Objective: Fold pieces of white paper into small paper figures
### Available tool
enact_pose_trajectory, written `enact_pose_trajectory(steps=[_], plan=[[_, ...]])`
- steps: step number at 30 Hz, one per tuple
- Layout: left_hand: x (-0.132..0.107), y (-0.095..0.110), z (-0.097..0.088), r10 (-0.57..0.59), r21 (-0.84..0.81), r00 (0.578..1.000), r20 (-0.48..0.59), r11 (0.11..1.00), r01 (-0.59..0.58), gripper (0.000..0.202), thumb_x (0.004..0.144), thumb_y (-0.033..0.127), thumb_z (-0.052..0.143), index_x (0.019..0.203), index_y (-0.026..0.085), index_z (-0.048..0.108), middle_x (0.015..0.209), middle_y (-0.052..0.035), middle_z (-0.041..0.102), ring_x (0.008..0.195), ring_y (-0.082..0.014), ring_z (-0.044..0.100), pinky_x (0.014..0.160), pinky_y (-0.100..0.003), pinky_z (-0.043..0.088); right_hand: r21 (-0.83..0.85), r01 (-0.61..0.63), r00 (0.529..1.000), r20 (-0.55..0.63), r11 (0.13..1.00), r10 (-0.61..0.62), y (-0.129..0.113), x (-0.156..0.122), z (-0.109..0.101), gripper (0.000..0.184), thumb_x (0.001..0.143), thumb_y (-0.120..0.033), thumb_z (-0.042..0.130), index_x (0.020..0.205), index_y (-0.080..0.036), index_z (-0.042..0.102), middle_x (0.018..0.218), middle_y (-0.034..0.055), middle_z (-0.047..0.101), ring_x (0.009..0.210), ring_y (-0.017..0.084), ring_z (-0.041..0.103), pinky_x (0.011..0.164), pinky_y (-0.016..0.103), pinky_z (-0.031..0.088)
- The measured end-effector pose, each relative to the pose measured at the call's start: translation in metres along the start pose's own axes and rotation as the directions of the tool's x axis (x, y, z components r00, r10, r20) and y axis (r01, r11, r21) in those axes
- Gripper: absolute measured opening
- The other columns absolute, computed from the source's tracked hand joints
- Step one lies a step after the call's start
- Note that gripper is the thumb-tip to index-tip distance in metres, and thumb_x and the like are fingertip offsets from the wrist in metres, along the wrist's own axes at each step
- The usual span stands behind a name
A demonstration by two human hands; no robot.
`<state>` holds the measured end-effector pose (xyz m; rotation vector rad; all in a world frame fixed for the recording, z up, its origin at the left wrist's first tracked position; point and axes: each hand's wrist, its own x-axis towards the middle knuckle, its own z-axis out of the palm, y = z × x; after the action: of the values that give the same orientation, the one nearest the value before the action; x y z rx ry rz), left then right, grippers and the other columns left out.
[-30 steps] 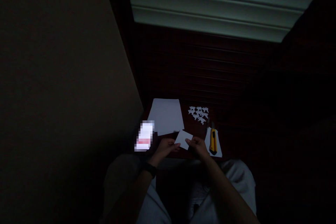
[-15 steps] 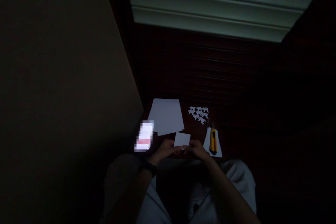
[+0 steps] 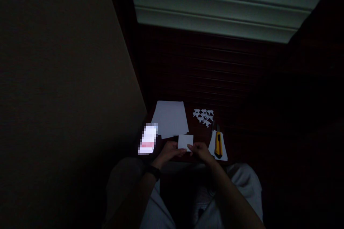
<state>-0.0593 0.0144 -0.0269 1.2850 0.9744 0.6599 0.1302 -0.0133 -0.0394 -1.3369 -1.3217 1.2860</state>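
Note:
A small white square of paper (image 3: 185, 140) is held between my two hands near the front edge of the dark table. My left hand (image 3: 171, 151) grips its lower left side, thumb lying across the bottom edge. At the lower right corner, my right hand (image 3: 199, 151) pinches the paper with the thumb on top. The fingers beneath the sheet are mostly hidden. Just right of my right hand, a yellow utility knife (image 3: 218, 145) rests on some white paper pieces (image 3: 212, 144).
Behind my hands lies a stack of white paper sheets (image 3: 170, 118). Several small folded paper shapes (image 3: 204, 117) are grouped at the back right. A lit, blurred phone (image 3: 148, 139) sits at the left, near the wall (image 3: 80, 78). The scene is dim.
The bottom edge of the small paper, curled up between my thumbs before, now lies flatter. The sheet has turned slightly and my right thumb has moved up onto its corner.

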Motion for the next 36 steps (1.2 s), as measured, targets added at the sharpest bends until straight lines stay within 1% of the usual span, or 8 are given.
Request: enact_pose_trajectory(steps=[5,12,15,18,20,23,27,36], plan=[[-0.001,-0.001,-0.002,-0.005,-0.045,0.998,-0.061,0.999,0.002,0.031,0.057,0.039,0.070,0.063,0.011,0.057,0.065,-0.0077,0.066,0.057,-0.0161,0.061,0.053,-0.025,0.047,0.030,-0.049,0.997,-0.063,0.998,0.050,0.000,0.000,0.000,0.043,0.065,-0.055,0.058,0.049,-0.015,0.057,0.040,-0.0024,0.046,0.037,0.006,0.031,0.039,0.021,0.019],[-0.004,0.002,0.000,-0.030,-0.091,0.992,-0.119,0.996,0.019,0.032,0.055,0.039,0.071,0.060,0.013,0.052,0.063,-0.0065,0.065,0.054,-0.0148,0.059,0.050,-0.025,0.046,0.080,-0.080,0.993,-0.079,0.994,0.086,-0.004,-0.002,0.000,0.043,0.063,-0.055,0.060,0.049,-0.015,0.055,0.037,-0.0032,0.042,0.034,0.005,0.029,0.036,0.021,0.017],[-0.007,0.005,-0.004,0.011,-0.130,0.990,-0.139,0.991,-0.029,0.030,0.059,0.038,0.069,0.060,0.012,0.054,0.063,-0.0061,0.064,0.055,-0.0134,0.059,0.051,-0.023,0.045,0.174,-0.100,0.983,-0.135,0.980,0.124,-0.003,-0.002,-0.005,0.042,0.065,-0.054,0.058,0.050,-0.016,0.052,0.035,-0.0056,0.037,0.031,0.004,0.024,0.034,0.021,0.014],[-0.010,0.008,-0.006,0.050,-0.171,0.983,-0.177,0.982,-0.080,0.029,0.064,0.039,0.066,0.063,0.012,0.055,0.065,-0.0064,0.064,0.058,-0.0134,0.059,0.053,-0.023,0.046,0.270,-0.095,0.977,-0.162,0.958,0.143,0.000,-0.002,-0.009,0.040,0.066,-0.054,0.057,0.053,-0.017,0.049,0.038,-0.0049,0.042,0.030,0.004,0.023,0.032,0.020,0.014],[-0.010,0.010,-0.004,0.036,-0.163,0.986,-0.164,0.985,-0.063,0.032,0.066,0.043,0.063,0.068,0.011,0.057,0.069,-0.0082,0.065,0.061,-0.0148,0.060,0.055,-0.024,0.047,0.267,-0.090,0.980,-0.146,0.959,0.133,0.001,-0.002,-0.009,0.040,0.066,-0.053,0.058,0.053,-0.016,0.049,0.043,-0.0028,0.048,0.030,0.004,0.025,0.032,0.020,0.014],[-0.007,0.011,0.001,-0.005,-0.116,0.995,-0.099,0.993,-0.007,0.040,0.068,0.048,0.059,0.077,0.010,0.061,0.076,-0.0117,0.066,0.065,-0.0174,0.062,0.057,-0.026,0.049,0.177,-0.082,0.988,-0.117,0.981,0.104,0.001,-0.002,-0.005,0.042,0.065,-0.055,0.057,0.052,-0.016,0.052,0.042,-0.0023,0.048,0.032,0.005,0.027,0.034,0.020,0.016],[-0.002,0.004,0.002,-0.031,-0.023,0.999,-0.038,0.999,0.031,0.039,0.064,0.047,0.062,0.073,0.009,0.062,0.069,-0.0110,0.067,0.061,-0.0185,0.063,0.055,-0.027,0.050,0.048,-0.042,0.996,-0.073,0.998,0.045,-0.001,-0.003,0.000,0.043,0.064,-0.055,0.059,0.048,-0.015,0.055,0.039,-0.0026,0.045,0.036,0.006,0.031,0.037,0.021,0.019],[-0.001,-0.001,-0.002,-0.012,0.011,0.997,0.070,1.000,0.011,0.035,0.063,0.043,0.064,0.073,0.009,0.063,0.073,-0.0115,0.068,0.063,-0.0180,0.063,0.057,-0.028,0.050,0.077,-0.102,0.991,-0.081,0.992,0.108,-0.006,-0.003,0.000,0.041,0.066,-0.054,0.057,0.050,-0.016,0.053,0.035,-0.0050,0.039,0.032,0.005,0.026,0.034,0.021,0.015]])
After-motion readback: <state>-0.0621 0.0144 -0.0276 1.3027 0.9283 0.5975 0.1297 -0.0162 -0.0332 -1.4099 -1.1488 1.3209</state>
